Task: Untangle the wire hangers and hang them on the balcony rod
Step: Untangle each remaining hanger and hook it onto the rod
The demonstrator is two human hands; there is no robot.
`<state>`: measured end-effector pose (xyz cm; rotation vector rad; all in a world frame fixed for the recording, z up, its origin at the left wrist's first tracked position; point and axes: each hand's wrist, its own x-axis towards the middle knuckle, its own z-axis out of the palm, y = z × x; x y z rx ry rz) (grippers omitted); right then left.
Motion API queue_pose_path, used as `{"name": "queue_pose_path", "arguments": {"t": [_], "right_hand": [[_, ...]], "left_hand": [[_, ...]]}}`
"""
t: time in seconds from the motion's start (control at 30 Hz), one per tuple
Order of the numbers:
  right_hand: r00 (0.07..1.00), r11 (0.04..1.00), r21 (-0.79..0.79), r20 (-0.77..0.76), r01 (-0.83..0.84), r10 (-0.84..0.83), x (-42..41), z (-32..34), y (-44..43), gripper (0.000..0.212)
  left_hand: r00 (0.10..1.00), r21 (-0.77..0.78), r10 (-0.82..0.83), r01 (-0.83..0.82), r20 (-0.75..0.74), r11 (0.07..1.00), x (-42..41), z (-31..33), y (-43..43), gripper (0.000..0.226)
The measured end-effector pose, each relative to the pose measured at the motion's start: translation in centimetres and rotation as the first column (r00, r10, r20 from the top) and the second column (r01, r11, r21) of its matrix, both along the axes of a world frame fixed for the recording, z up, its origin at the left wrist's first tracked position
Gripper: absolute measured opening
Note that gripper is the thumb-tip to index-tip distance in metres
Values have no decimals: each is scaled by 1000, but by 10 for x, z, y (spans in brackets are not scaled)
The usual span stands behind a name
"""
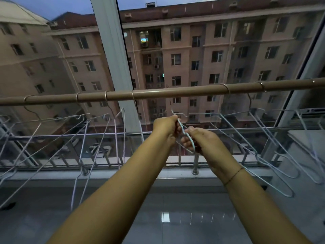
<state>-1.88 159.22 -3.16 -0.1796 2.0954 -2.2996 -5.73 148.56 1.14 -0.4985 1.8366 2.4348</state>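
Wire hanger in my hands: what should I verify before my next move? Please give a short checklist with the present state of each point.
1. Left hand grips the wire hanger: ok.
2. Right hand grips it too: ok.
3. Held hanger free of the neighbouring hangers: cannot tell, wires overlap.
4. Bare stretch of rod above the hands: ok.
5. Held hanger hooked on the rod: not ok, it is below it.

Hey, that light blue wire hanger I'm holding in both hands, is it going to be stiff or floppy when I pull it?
Probably springy rather than floppy: the wire hanger is thin yet keeps its bends between your left hand and right hand. Likely light, since the other hangers hang on the rod by slim hooks.
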Motion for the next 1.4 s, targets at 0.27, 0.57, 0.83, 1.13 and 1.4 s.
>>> {"name": "queue_pose_path", "arguments": {"t": [0.27, 0.57, 0.83, 1.13, 1.4], "right_hand": [[995, 978, 181, -20, 101, -99, -14, -22, 17, 17], [967, 708, 680, -252, 193, -21, -14, -60, 26, 29], [961, 538, 817, -273, 209, 41, 4, -64, 26, 23], [998, 700, 712, 42, -56, 38, 64, -26, 49, 20], [995, 910, 404, 4, 90, -100, 86, 14, 32, 23]], "left_hand": [[985, -212, -167, 172, 42, 962, 40, -43, 2, 19], [953, -479, -299, 285, 48, 830, 57, -104, -37, 23], [950, -631, -314, 244, 2, 736, 62, -112, -59, 28], [965, -609, -220, 90, -143, 788, 64, -116, -46, 18], [918, -352, -253, 138, -306, 926, 79, -61, -9, 26]]}}
